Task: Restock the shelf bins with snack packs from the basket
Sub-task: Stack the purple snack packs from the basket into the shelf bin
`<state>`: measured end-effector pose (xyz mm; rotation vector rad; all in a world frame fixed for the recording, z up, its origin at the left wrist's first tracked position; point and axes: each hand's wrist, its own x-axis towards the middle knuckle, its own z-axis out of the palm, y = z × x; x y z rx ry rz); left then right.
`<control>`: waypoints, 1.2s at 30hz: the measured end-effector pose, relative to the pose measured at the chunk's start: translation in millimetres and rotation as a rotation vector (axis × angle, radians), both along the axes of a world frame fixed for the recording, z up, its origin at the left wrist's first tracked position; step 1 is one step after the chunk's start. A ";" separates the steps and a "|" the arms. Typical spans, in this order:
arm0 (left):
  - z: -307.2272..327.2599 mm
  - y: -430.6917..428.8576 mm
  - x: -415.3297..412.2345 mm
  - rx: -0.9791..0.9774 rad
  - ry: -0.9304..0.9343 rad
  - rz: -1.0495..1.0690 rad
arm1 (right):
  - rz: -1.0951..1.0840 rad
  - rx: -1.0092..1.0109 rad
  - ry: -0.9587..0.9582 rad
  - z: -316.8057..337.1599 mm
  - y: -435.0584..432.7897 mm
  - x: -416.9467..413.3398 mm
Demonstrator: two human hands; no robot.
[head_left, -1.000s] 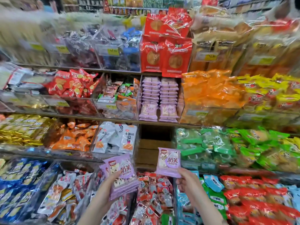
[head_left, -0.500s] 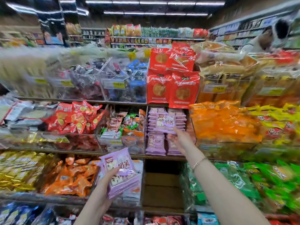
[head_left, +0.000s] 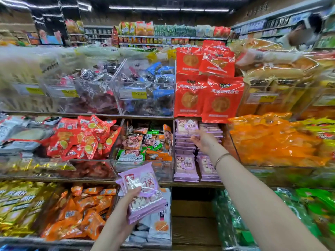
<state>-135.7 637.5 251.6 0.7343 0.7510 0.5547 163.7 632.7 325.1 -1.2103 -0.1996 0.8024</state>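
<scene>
Roughly left to right along the middle shelf (head_left: 190, 184). Far left bin: red bags (head_left: 81, 140), heaped. Next bin: mixed snacks (head_left: 143, 144), loose. Below its front edge, the left hand (head_left: 125, 207) grips a sheaf of purple packs (head_left: 145, 192), thumb across the top face, fingers underneath. The sheaf tilts down to the right, well clear of any bin. Basket not in view. Right of the mixed snacks, purple stacks (head_left: 184, 167) fill the slot in two columns, with the front packs standing at the shelf's front edge. One more, the top pack (head_left: 186, 126), sits propped face-out on the left column, near the slot's top left corner. The right hand (head_left: 204, 141) reaches in just beside it, fingertips at its lower right corner. Blur hides whether they pinch it or have let go, so cannot tell. Bracelet (head_left: 222, 157) on that wrist. Red pouches (head_left: 208, 95) from the shelf above hang over the slot's top edge. Far right: orange bags (head_left: 272, 142). Judgement: placing step, several packs left to go. Risks: the top pack is propped, not flat, and could slide forward off its column. The columns nearly reach the upper shelf, so forcing more in may shove the front packs off the edge. A lifted wrist could catch the pouches. Slick film in the sheaf may fan out and drop.
</scene>
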 end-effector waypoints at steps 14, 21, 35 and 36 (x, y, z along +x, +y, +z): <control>-21.6 -5.6 24.6 -0.007 0.054 -0.080 | 0.058 0.004 -0.035 -68.9 -97.9 -4.6; -21.7 -18.2 27.6 0.033 0.009 -0.099 | -0.058 0.107 0.030 -48.9 -99.2 6.6; -30.5 -19.9 16.8 0.048 -0.011 -0.123 | -0.302 0.116 0.075 -6.9 -40.2 37.7; -31.2 -20.1 17.5 0.047 -0.009 -0.123 | -0.304 0.125 0.077 -9.2 -42.5 33.4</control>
